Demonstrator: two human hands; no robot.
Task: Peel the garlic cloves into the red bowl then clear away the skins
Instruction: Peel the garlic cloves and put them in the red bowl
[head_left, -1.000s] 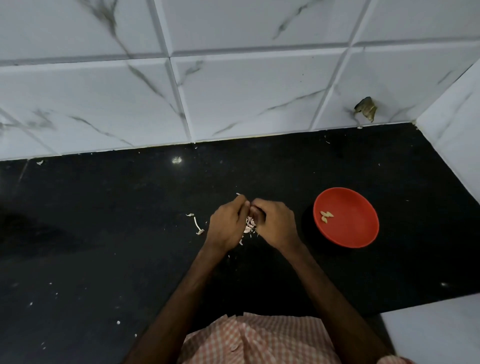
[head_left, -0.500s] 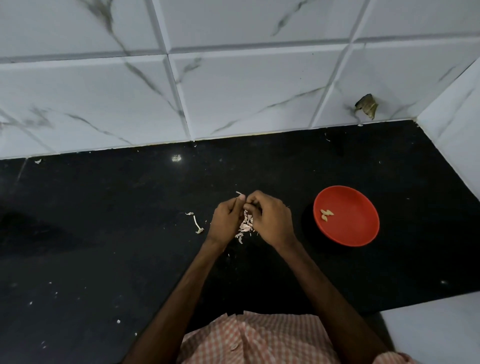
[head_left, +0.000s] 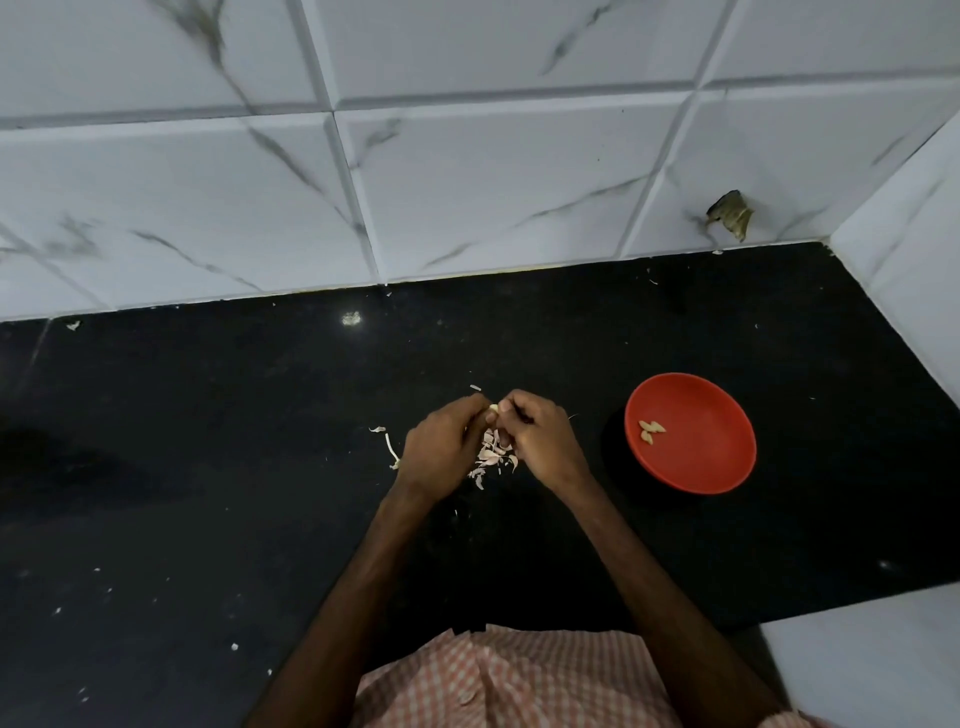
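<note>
one red bowl (head_left: 717, 467), three peeled cloves (head_left: 652, 430), one held clove (head_left: 493, 409), one skin pile (head_left: 492, 456).

Dim kitchen light, a soft wide-angle look down.
The white wall tiles (head_left: 493, 197) take most of the light while my black counter (head_left: 208, 467) reads nearly featureless; one small glare spot (head_left: 351, 318) glints on it, and the tile joints bow toward the edges — upper tiles slightly smeared.

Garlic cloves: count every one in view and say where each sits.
4. Three garlic cloves lie clustered at the left inside the red bowl. The fourth clove is pinched between the left hand and right hand above the pile of skins. Others may hide under the hands.
</note>
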